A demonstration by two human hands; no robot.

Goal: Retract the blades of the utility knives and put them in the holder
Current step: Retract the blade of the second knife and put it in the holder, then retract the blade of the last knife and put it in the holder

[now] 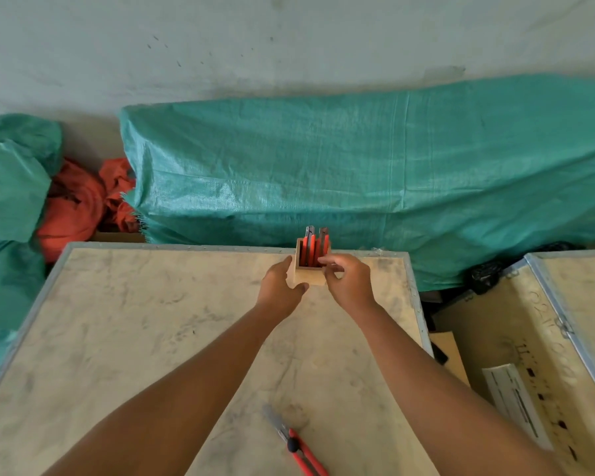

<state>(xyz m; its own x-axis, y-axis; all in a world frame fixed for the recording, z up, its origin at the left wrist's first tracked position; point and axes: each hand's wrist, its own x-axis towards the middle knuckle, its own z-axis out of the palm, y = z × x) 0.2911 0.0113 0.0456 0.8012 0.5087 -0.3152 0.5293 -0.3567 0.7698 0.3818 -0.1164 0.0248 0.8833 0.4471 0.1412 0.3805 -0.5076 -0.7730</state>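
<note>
The left hand (pixel 281 286) is clamped on the left side of the wooden holder (pixel 308 277), which stands at the far edge of the table (pixel 152 321). The right hand (pixel 349 280) rests at the holder's right side, fingers loosely curled; whether they pinch anything I cannot tell. Two red knives (pixel 314 247) stand upright in the holder. A third knife (pixel 298 444) lies near the table's near edge, blade out.

Tabletop (pixel 124 324): pale, scuffed board with grey smudges, edged in a metal strip. Behind it, a long green woven tarp (pixel 358 166) covers a bulky load against a grey wall (pixel 289 39). A second green tarp bundle (pixel 11 187) stands at left, crumpled orange fabric (pixel 79 204) wedged between the two. At right, a metal-edged wooden crate (pixel 529 321) carries a white printed label (pixel 516 403).
</note>
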